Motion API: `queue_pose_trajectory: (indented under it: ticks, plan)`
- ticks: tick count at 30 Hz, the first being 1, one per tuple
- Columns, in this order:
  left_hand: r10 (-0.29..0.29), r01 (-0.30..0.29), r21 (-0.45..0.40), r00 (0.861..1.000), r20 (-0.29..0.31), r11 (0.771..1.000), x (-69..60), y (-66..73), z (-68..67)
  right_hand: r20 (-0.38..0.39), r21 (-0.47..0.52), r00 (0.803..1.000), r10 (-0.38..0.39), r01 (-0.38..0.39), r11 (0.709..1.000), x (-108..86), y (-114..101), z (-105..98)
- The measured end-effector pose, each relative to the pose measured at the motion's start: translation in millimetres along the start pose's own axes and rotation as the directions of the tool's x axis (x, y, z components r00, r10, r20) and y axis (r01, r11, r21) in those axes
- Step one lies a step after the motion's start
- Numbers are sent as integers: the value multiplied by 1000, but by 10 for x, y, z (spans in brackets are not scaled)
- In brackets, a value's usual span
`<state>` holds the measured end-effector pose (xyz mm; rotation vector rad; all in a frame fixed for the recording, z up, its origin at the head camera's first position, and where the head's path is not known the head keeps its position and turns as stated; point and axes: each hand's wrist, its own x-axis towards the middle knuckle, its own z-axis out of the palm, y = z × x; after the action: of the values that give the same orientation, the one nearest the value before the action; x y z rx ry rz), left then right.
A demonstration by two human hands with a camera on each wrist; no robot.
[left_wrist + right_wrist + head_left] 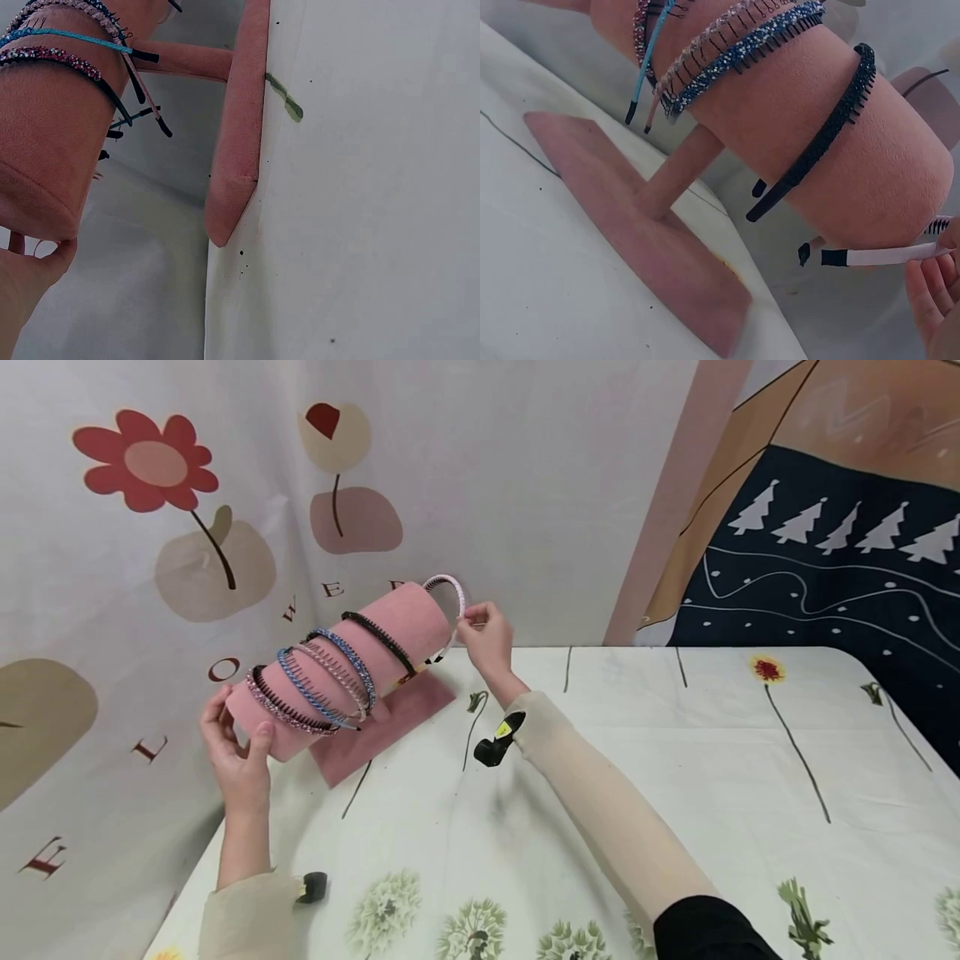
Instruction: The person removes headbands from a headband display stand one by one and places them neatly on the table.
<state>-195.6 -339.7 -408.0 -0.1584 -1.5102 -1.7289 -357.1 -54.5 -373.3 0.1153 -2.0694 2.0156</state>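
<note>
the right hand [489,639] pinches a white headband [892,256] between thumb and fingers, so these fingers are narrow, closed upon the band. this headband is at the right end of the pink roll [423,620], just beside its edge, and in the right wrist view its black tip is near the underside of the roll; whether the band goes around the roll, i cannot tell. the left hand [238,752] grips the left end of the same roll, with thumb and fingers set apart around the rim.

the roll carries several headbands on its body. nearest to the white one is a black headband [804,165] with small teeth. with a gap after it come a dark blue headband [720,64] that glitters, a pale pink headband [694,49], a light blue headband [90,40] and a reddish headband [52,54], all close together toward the left hand. some of their tips stick out below the roll.

under the roll, a short pink post [679,176] joins it to a pink base [667,259], which is on the white table [600,760] with printed flowers. behind is a pale wall cloth [525,485].
</note>
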Motion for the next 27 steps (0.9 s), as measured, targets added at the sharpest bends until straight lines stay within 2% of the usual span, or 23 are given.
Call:
queue_pose_trajectory:
  ticks: [13,19,27]
  plan:
    - [-12,12,-18,1000,12,1000,-34,-49,19,-40,-5,996,85,-85,996,30,164,-198]
    - [6,-6,-32,1000,11,999,-11,-58,13,-26,31,993,118,-117,993,22,204,-296]
    - [3,-3,-58,1000,-4,998,19,-57,5,-29,58,988,151,-149,987,29,274,-438]
